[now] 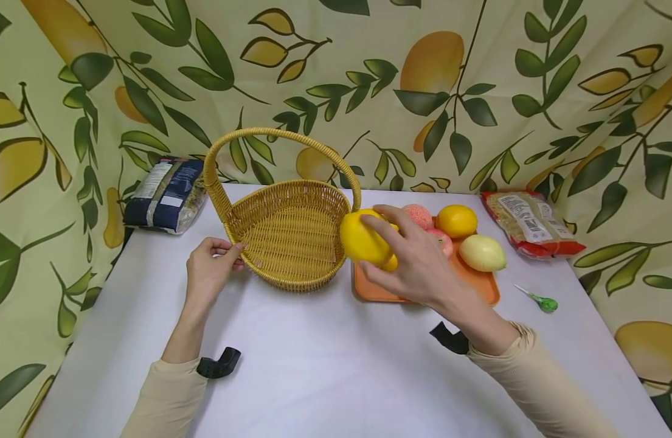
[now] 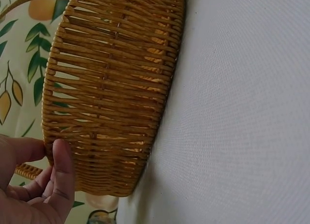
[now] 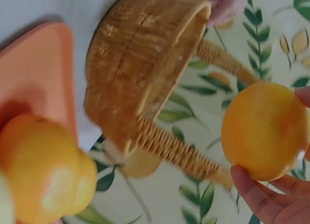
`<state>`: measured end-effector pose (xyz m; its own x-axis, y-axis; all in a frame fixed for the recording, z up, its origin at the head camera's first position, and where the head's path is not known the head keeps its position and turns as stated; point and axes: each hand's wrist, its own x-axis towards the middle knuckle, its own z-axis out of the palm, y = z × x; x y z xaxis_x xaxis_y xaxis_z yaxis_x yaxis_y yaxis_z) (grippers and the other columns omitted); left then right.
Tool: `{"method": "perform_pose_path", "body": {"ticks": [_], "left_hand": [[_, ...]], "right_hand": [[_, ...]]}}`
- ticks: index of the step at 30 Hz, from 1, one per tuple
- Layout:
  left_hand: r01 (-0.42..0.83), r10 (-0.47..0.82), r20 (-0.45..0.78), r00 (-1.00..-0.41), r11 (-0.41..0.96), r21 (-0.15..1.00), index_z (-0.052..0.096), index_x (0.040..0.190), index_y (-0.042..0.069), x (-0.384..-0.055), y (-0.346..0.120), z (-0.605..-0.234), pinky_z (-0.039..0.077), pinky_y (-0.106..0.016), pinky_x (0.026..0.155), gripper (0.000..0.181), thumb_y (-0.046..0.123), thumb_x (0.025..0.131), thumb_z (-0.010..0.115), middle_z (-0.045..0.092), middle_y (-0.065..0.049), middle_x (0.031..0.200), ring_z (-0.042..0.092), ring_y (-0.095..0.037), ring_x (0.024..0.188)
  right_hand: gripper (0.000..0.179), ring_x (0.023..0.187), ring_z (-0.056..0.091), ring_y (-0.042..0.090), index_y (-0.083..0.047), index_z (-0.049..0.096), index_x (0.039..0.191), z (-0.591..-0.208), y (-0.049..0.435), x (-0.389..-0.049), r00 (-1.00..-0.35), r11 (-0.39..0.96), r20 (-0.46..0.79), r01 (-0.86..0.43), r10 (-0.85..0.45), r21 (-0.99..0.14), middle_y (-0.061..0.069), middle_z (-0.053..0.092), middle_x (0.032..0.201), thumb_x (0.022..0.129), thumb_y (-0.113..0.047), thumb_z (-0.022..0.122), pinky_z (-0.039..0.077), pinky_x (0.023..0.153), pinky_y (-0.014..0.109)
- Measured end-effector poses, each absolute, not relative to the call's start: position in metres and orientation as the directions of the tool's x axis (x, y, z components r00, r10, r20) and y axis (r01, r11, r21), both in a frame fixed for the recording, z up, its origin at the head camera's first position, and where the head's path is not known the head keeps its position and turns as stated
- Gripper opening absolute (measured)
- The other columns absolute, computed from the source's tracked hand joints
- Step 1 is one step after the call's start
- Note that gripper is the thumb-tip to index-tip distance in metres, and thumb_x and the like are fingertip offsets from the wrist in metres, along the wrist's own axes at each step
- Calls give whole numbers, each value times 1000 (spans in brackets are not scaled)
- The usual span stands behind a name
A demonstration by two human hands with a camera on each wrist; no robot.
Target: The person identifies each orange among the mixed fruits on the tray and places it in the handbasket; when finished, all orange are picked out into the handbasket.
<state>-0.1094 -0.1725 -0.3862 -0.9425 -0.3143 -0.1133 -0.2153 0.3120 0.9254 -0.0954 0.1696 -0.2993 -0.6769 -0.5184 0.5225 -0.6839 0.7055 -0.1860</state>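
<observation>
My left hand (image 1: 208, 271) pinches the left rim of an upright wicker basket (image 1: 292, 243), thumb on one side and fingers on the other. The basket has a tall arched handle, and its woven floor shows bare. In the left wrist view, the left fingertips (image 2: 62, 156) grip the rim of the basket (image 2: 111, 88). My right hand (image 1: 420, 261) holds a round orange (image 1: 363, 237), yellowish in the head view, in the air by the basket's right rim. In the right wrist view, fingers and thumb sit around the orange (image 3: 265, 132), beside the basket's handle (image 3: 179, 153).
Right of the basket lies an orange tray (image 1: 379, 293) with a lemon-like fruit (image 1: 457, 221), a pale yellow-green fruit (image 1: 482, 253), a pink rough ball (image 1: 418, 215) and other fruit. Packaged bags stand at back left (image 1: 166, 193) and right (image 1: 533, 224). A green-wrapped lollipop (image 1: 546, 303) lies right of the tray.
</observation>
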Motion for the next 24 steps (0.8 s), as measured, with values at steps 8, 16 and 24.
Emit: {"method": "perform_pose_path", "body": {"ticks": [8, 16, 24], "left_hand": [[-216, -316, -113, -942, 312, 925, 56, 105, -4, -109, -174, -385, 61, -24, 62, 29, 20, 93, 67, 59, -5, 84, 65, -1, 58], [-207, -304, -107, -947, 318, 925, 56, 105, -4, -110, -173, -387, 62, -26, 63, 28, 20, 93, 66, 59, -6, 84, 66, -3, 58], [-204, -303, -98, -948, 342, 917, 56, 105, -3, -109, -173, -387, 61, -25, 61, 29, 22, 94, 66, 60, -7, 84, 66, -3, 58]], "right_hand": [[54, 102, 61, 28, -19, 53, 134, -301, 111, -120, -650, 670, 440, -730, -620, -134, 15, 48, 140, 83, -36, 65, 56, 65, 35], [55, 103, 61, 34, -19, 48, 139, -316, 83, -155, -707, 731, 307, -680, -637, -52, 20, 47, 139, 87, -33, 61, 57, 62, 38], [53, 114, 59, 41, -17, 47, 139, -337, 61, -178, -741, 770, 214, -627, -636, 118, 24, 48, 140, 89, -27, 63, 60, 65, 39]]}}
